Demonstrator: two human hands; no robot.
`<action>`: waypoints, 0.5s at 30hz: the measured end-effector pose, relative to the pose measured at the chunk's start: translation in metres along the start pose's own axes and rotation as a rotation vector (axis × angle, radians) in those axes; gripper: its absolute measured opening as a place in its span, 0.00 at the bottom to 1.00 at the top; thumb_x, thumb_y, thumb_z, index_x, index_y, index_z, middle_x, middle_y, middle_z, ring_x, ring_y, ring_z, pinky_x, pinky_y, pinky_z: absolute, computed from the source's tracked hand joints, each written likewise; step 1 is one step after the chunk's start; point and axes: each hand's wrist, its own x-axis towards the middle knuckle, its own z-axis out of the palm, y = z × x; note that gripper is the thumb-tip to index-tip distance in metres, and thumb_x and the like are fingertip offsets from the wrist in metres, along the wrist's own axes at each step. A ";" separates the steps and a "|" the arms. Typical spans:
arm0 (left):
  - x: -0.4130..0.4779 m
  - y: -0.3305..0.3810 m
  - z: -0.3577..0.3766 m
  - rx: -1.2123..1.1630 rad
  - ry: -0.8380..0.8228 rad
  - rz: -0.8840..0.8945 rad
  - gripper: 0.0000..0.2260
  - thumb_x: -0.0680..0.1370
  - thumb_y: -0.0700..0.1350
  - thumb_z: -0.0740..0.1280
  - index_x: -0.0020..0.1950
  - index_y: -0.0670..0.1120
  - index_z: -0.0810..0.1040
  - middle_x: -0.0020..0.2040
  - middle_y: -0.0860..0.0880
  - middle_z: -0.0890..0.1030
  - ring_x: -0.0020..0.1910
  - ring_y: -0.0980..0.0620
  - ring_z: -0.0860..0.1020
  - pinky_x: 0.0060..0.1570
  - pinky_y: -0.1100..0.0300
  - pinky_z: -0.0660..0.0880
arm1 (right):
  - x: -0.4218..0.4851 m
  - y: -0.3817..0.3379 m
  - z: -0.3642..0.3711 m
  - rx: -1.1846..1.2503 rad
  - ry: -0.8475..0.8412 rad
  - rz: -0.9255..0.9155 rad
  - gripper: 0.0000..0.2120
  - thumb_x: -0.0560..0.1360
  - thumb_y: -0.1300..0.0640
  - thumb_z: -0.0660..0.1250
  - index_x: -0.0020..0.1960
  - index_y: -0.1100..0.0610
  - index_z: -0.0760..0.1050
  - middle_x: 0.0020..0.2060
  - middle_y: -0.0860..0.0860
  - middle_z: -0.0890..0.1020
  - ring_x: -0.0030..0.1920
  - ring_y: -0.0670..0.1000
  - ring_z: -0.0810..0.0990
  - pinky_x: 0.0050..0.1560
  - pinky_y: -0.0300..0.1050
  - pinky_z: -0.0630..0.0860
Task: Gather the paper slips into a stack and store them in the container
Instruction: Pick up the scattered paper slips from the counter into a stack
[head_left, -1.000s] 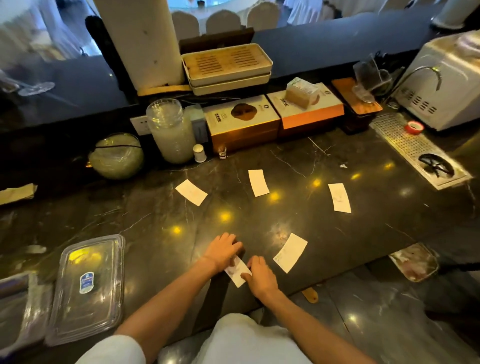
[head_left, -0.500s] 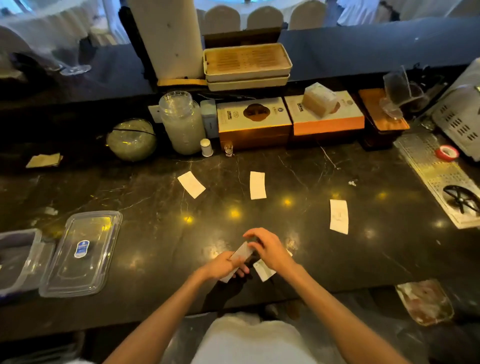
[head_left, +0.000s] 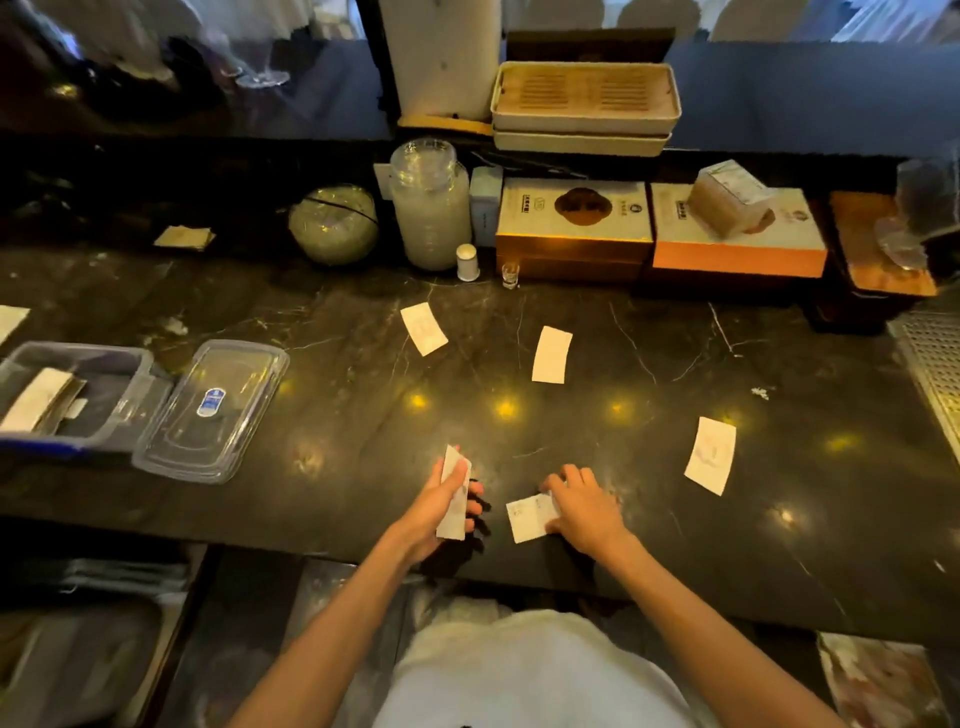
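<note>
My left hand (head_left: 439, 506) holds one white paper slip (head_left: 455, 493) upright just above the dark marble counter. My right hand (head_left: 584, 506) lies flat, fingers pressing on a second slip (head_left: 530, 517) on the counter near the front edge. Three more slips lie loose: one at the right (head_left: 710, 454), one in the middle (head_left: 551, 355), one farther back left (head_left: 423, 329). A clear plastic container (head_left: 122, 364) stands open at the far left with folded papers (head_left: 36, 400) inside. Its clear lid (head_left: 213, 410) lies beside it.
Along the back stand a round glass bowl (head_left: 333, 224), a tall jar (head_left: 430, 205), a small white bottle (head_left: 467, 262), two boxes (head_left: 574, 228) and stacked trays (head_left: 584, 101). A metal drain grid (head_left: 932, 358) sits at the right edge.
My left hand lifted one slip off the counter and moved left with it. My right hand came down onto the neighbouring slip. The view shifted, bringing the container into sight.
</note>
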 end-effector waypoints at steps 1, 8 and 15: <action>0.001 -0.001 0.000 -0.009 -0.012 0.019 0.14 0.83 0.52 0.59 0.68 0.61 0.65 0.44 0.44 0.76 0.33 0.51 0.75 0.32 0.56 0.73 | 0.000 0.000 0.003 0.019 0.017 0.024 0.26 0.72 0.47 0.73 0.65 0.54 0.69 0.64 0.53 0.70 0.65 0.56 0.68 0.58 0.50 0.74; 0.018 0.021 0.017 0.099 0.044 0.084 0.16 0.81 0.52 0.63 0.68 0.56 0.66 0.47 0.44 0.76 0.36 0.52 0.76 0.35 0.56 0.76 | 0.005 0.015 -0.016 0.824 0.199 0.414 0.07 0.75 0.54 0.71 0.47 0.56 0.75 0.44 0.55 0.82 0.47 0.55 0.79 0.48 0.50 0.75; 0.042 0.031 0.070 0.349 -0.134 0.088 0.17 0.79 0.60 0.62 0.66 0.61 0.64 0.59 0.48 0.79 0.53 0.49 0.82 0.45 0.56 0.81 | 0.007 -0.011 -0.045 1.338 0.220 0.445 0.10 0.78 0.54 0.67 0.53 0.60 0.79 0.45 0.54 0.84 0.42 0.46 0.82 0.34 0.35 0.77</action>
